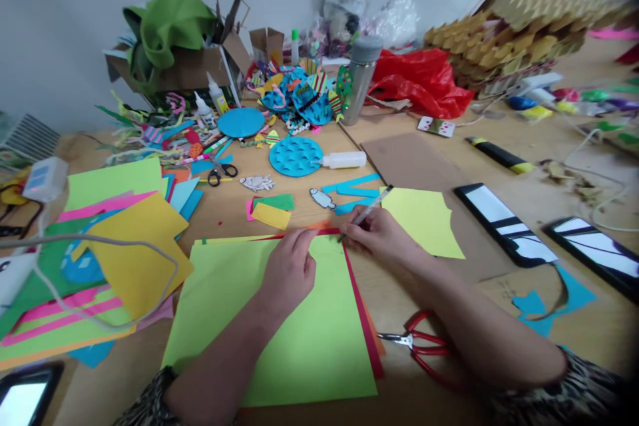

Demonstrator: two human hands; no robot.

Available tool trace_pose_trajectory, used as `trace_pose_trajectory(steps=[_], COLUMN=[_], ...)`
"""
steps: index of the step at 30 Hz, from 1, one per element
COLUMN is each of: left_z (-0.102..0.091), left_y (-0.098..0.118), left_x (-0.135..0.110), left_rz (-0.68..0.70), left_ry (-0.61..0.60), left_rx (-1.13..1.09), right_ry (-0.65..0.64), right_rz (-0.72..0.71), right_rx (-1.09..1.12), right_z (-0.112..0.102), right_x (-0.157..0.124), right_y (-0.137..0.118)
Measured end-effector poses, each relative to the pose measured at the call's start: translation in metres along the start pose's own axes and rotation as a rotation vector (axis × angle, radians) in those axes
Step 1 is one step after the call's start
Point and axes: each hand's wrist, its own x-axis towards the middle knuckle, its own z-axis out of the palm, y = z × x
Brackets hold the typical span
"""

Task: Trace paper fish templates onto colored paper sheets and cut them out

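A light-green sheet of paper [279, 333] lies in front of me on top of red, orange and yellow sheets whose edges stick out. My left hand [289, 266] rests on its upper part, fingers stretched out against the paper and holding nothing. At the sheet's top right corner, my right hand [374, 229] is closed around a slim pen [372, 205], tip down at the paper. Faint marks show near the tip. Just beyond are small yellow [272, 215] and green paper pieces and a fish cutout [323, 198]. Red-handled scissors [424, 346] lie beneath my right forearm.
Coloured paper sheets [134, 246] are heaped at the left with a cable across them. A blue disc [295, 156], a glue bottle [344, 160] and black scissors [222, 172] lie ahead. A steel flask [360, 80] stands behind. Phones [504, 223] and a cutter knife [499, 154] are at the right.
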Motion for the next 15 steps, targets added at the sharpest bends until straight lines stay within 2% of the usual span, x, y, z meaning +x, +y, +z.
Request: trace_pose_trajectory(steps=[2, 5, 7, 10, 15], left_z=[-0.001, -0.002, -0.003, -0.003, -0.004], left_y=[-0.001, -0.001, -0.001, -0.001, 0.001], left_x=[0.0, 0.002, 0.002, 0.003, 0.003], left_rz=[0.011, 0.044, 0.049, 0.03, -0.021], left_ry=[0.042, 0.092, 0.101, 0.075, 0.005], left_rx=[-0.002, 0.038, 0.091, 0.185, 0.253], right_ry=[-0.097, -0.179, -0.186, -0.207, -0.105], right_rz=[-0.017, 0.054, 0.126, 0.261, 0.349], right_rx=[-0.229, -0.552, -0.677, -0.751, -0.948], right_z=[-0.013, -0.024, -0.024, -0.022, -0.031], right_x=[-0.007, -0.021, -0.029, -0.041, -0.079], right_y=[-0.007, -0.011, -0.011, -0.013, -0.016])
